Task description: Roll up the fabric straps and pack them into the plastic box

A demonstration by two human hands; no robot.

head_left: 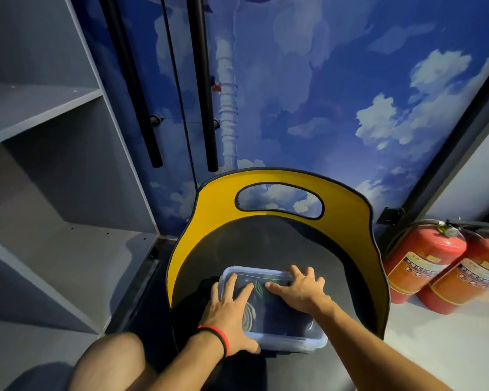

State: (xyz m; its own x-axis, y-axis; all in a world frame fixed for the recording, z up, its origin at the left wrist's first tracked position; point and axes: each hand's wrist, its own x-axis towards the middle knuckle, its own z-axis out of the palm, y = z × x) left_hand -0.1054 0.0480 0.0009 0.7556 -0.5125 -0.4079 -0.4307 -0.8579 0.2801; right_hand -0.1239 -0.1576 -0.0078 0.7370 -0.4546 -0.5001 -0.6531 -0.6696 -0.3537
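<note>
A clear plastic box [294,341] with its lid on sits on the dark seat of a chair [266,244]. Through the lid I see rolled fabric straps: a pale coil [250,316] at the left and a dark one with green lines [259,287] further back. My left hand [229,314] lies flat on the left part of the lid, fingers spread, thumb at the near edge. My right hand [299,289] presses flat on the far right part of the lid, fingers spread over its rim.
The chair has a yellow curved back [347,210] with a cut-out handle. Two red fire extinguishers [432,263] lie at the right by the wall. Grey shelves [40,193] stand at the left. My bare knee [110,359] is at the bottom left.
</note>
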